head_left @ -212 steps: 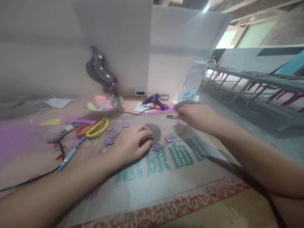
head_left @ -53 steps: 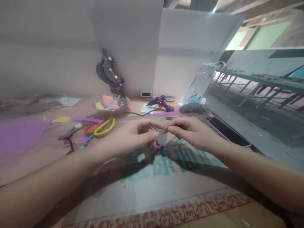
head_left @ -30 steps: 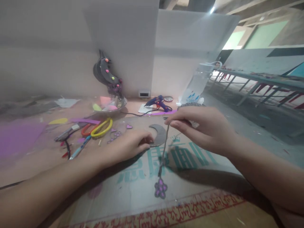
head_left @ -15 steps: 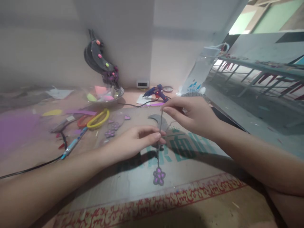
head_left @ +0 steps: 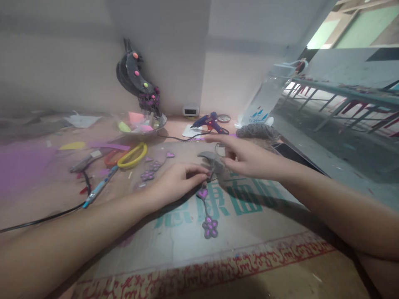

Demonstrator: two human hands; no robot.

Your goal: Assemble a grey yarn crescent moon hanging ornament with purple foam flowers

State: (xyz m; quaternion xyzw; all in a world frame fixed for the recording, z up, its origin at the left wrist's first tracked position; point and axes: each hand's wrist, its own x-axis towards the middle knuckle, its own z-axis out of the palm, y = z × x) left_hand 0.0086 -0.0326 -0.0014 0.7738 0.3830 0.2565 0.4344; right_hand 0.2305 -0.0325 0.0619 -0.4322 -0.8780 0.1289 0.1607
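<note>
My left hand (head_left: 187, 176) is closed in a pinch on a thin grey cord near the middle of the table. Below its fingertips a purple heart charm (head_left: 202, 194) and a purple flower charm (head_left: 210, 227) with grey outlines hang in line on the cord. A grey crescent-shaped piece (head_left: 213, 159) lies just beyond the fingertips. Over its right side is my right hand (head_left: 249, 158), with the index finger stretched out to the left and the other fingers bent. Its fingers are apart, and I see nothing gripped in them.
Scissors with a yellow handle (head_left: 132, 155), a blue pen-like tool (head_left: 101, 187) and more purple charms (head_left: 152, 168) lie left. Behind are a bowl (head_left: 143, 131), a blue glue gun (head_left: 210, 122) and grey yarn (head_left: 257, 131). A dark flat object (head_left: 296, 158) sits right.
My right hand has let go of the cord's upper end, lowered slightly and opened over the crescent. The heart charm now shows below my left fingers. The view has shifted slightly.
</note>
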